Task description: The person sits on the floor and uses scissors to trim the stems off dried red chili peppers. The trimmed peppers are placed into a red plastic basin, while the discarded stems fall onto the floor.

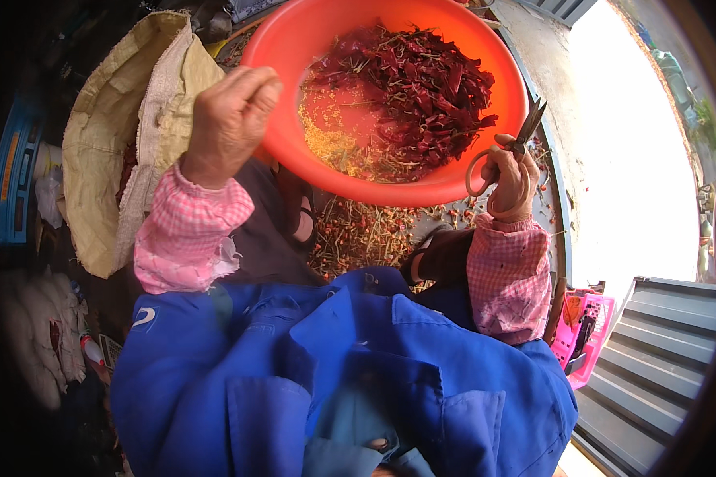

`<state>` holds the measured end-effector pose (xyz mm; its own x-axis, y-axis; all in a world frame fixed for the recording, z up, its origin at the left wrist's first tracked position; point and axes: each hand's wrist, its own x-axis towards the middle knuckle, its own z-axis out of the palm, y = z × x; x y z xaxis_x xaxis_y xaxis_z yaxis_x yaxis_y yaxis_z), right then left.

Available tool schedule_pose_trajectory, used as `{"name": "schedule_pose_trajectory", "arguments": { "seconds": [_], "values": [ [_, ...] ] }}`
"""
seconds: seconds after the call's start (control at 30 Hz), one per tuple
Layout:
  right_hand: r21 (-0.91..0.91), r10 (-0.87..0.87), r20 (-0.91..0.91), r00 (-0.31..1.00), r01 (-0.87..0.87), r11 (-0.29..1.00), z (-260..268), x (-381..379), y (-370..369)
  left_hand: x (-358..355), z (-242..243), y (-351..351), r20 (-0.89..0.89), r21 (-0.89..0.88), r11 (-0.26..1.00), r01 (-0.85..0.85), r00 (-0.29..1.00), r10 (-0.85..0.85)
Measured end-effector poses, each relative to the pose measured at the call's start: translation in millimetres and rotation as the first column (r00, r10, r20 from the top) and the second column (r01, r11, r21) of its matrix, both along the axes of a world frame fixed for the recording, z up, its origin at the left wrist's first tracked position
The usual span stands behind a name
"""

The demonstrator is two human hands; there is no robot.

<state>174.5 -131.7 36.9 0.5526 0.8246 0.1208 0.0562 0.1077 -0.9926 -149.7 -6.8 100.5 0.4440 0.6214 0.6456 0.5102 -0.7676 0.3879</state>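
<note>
My left hand (231, 122) is raised by the left rim of a large orange-red plastic basin (268, 107). Its fingers are curled into a fist, and nothing shows sticking out of it. In my right hand (516, 185), at the basin's right rim, is a pair of scissors (532, 126). Their dark blades point up and away from me, slightly parted, and the looped handles circle my fingers. Cut dried red chili peppers (435, 89) with pale stems are heaped in the basin's middle and right. Yellow chili seeds (331, 140) are scattered over its lower left floor.
A yellowish woven sack (98, 155) gapes at my left, with some dark red contents. Cut chili stems and caps (364, 238) litter the floor between my feet. At the right are a pink plastic basket (596, 322), a corrugated metal panel (656, 346) and a bright doorway.
</note>
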Motion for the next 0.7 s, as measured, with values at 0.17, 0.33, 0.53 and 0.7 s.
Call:
{"name": "schedule_pose_trajectory", "arguments": {
  "seconds": [0.17,0.33,0.53,0.7],
  "values": [
    [-0.014,0.014,-0.101,0.995,-0.016,1.000,0.8,0.4,4.3,160.0,-96.3,-57.7,-0.471,-0.273,0.916,0.294,0.790,-0.394],
    [-0.030,0.018,-0.038,0.999,-0.019,0.999,-0.3,3.4,-0.6,197.6,-146.8,-74.5,-0.573,-0.402,0.858,0.319,0.644,-0.507],
    [-0.062,0.056,0.037,0.998,-0.053,0.997,-0.8,0.5,-9.2,120.4,-141.9,-38.1,-0.565,-0.393,0.764,0.512,0.521,-0.640],
    [-0.027,0.069,-0.036,0.997,-0.070,0.997,3.2,-1.9,-13.7,55.4,-115.7,-12.1,-0.576,-0.604,0.697,0.385,0.393,-0.717]
  ]
}}
